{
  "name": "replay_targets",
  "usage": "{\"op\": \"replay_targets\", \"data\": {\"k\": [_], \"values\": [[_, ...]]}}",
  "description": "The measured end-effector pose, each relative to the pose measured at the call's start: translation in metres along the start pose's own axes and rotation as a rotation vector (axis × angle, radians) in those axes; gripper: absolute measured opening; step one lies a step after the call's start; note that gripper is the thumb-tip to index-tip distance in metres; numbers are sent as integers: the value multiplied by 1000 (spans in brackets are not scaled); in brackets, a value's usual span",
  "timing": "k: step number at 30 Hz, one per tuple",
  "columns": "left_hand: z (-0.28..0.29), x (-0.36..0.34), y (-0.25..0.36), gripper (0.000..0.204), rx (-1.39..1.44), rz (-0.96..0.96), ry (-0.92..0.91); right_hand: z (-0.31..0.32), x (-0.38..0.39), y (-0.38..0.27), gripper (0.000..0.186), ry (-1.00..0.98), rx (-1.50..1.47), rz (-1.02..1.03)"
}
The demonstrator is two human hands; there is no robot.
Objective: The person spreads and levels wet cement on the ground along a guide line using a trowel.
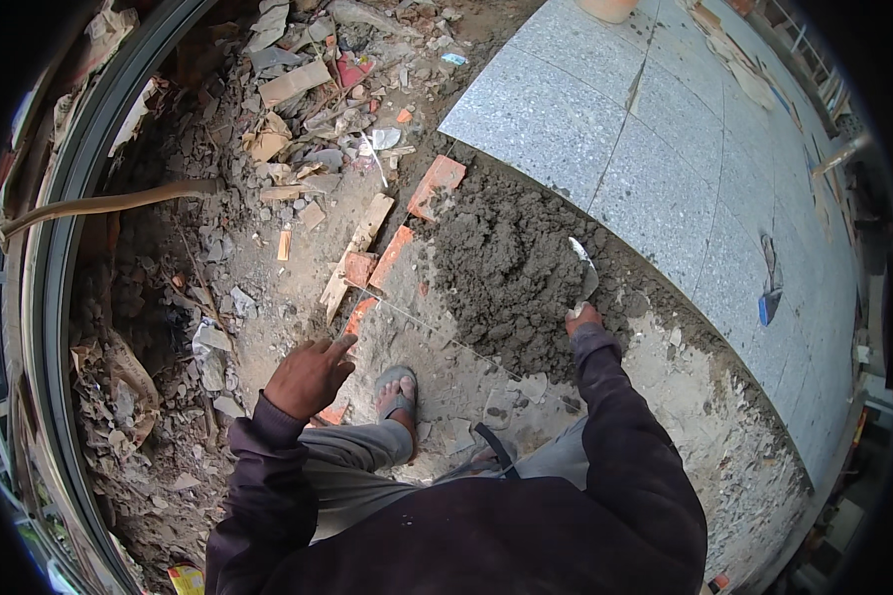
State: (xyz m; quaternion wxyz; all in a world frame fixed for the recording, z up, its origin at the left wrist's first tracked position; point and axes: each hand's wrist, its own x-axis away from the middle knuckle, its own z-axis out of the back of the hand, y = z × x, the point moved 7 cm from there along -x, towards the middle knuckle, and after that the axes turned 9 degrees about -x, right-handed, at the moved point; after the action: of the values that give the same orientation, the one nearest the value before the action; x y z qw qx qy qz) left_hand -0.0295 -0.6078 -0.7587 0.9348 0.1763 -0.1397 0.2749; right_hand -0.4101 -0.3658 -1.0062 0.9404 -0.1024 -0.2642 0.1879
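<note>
Because the right hand (pixel 583 319) is wrapped tight around the trowel (pixel 590 283), most of its handle is covered up. The thin blade shows at the right side of the grey mortar heap (pixel 506 258), but I cannot tell how deep it goes. That heap sits beside the tiled floor's (pixel 615 119) long edge, close to its left corner. The left hand (pixel 311 380) has its fingers a bit apart, one pointing at a red brick (pixel 359 315); I cannot tell if they touch. A blue thing (pixel 768 306) on the tiles is hard to make out.

Mortar (pixel 506 273) looks v. rough & matt, trowel (pixel 590 280) shiny metal, slabs (pixel 665 178) smooth.
</note>
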Motion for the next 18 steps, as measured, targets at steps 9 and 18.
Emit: {"op": "replay_targets", "data": {"k": [9, 18], "values": [[4, -9, -2, 34, 1, 20, 14, -56, 32, -57, 47, -404, -393, -130], [-9, 14, -24, 31, 106, 82, 21, -40, 78, -79, 15, -379, -827, -143]]}}
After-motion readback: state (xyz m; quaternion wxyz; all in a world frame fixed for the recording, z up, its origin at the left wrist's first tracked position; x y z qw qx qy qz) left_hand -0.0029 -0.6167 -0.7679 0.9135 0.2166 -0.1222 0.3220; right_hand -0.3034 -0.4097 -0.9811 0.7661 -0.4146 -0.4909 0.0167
